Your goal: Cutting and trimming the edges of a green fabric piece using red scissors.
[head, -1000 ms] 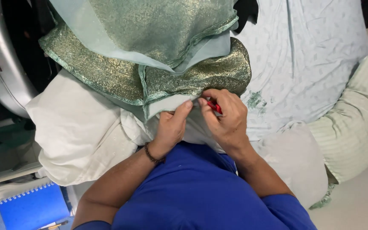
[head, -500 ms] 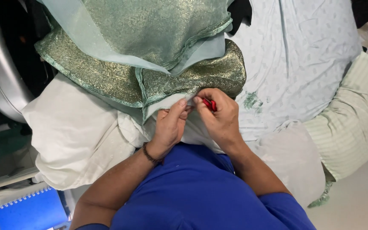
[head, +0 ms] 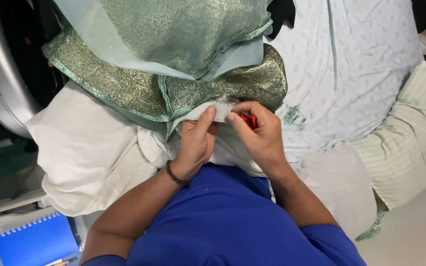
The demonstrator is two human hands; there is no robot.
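Note:
A shimmery green and gold fabric with a pale lining is draped over a white pillow in front of me. My left hand pinches the pale edge of this fabric between thumb and forefinger. My right hand sits close beside it, fingers curled around a small red tool, and its fingertips also touch the fabric edge. Most of the red tool is hidden inside the hand. A beaded bracelet circles my left wrist.
A light patterned sheet with green thread scraps lies to the right. A striped green pillow and a plain cushion lie further right. A blue spiral notebook lies at lower left, a curved grey machine part at left.
Both hands have stayed at the fabric edge. My left thumb and forefinger have shifted slightly up along the pale edge, and the view has drifted a little.

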